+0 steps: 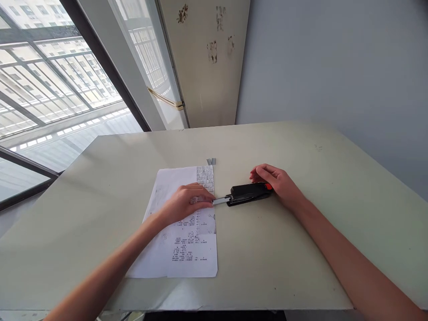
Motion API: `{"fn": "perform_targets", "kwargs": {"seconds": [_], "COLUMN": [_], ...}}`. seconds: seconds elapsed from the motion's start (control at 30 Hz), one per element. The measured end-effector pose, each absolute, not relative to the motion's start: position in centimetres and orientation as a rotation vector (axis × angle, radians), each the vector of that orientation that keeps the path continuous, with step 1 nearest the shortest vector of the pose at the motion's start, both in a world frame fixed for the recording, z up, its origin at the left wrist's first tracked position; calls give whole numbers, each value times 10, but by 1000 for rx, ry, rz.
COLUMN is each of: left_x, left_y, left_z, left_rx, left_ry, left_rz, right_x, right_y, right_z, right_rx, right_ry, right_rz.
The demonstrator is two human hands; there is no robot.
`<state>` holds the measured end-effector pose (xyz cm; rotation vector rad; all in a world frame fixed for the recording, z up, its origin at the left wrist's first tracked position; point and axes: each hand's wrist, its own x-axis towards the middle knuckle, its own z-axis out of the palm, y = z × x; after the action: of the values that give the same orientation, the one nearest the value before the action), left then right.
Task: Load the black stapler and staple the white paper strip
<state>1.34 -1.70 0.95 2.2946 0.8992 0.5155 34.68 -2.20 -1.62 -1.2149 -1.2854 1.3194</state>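
A black stapler [249, 191] with a red part at its right end lies on the table, its silver metal slide [220, 200] sticking out to the left. My left hand [192, 198] pinches the tip of that slide, thumb and fingers closed, over a printed sheet of paper [200, 247]. Around the stapler's red end, my right hand [276, 180] is curled, with its thumb side up and some fingers hidden behind. Two short grey strips of staples [211, 161] rest just beyond the sheet's top edge.
The pale table [301, 249] has its front edge near the bottom of the view. Behind it stand a cabinet-like refrigerator [207, 89] with a gold handle and a grey-blue wall [334, 67]. A large window [50, 76] is at the left.
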Motion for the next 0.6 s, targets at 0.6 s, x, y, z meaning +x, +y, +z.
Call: {"fn": "perform_targets", "kwargs": {"seconds": [0.6], "left_x": [71], "left_y": [12], "left_z": [1], "left_rx": [2618], "left_ry": [605], "left_rz": [528], "right_x": [329], "right_y": [-31], "right_z": [-11], "right_rx": [-1189], "right_ry": [-1160], "right_rz": [1302]}}
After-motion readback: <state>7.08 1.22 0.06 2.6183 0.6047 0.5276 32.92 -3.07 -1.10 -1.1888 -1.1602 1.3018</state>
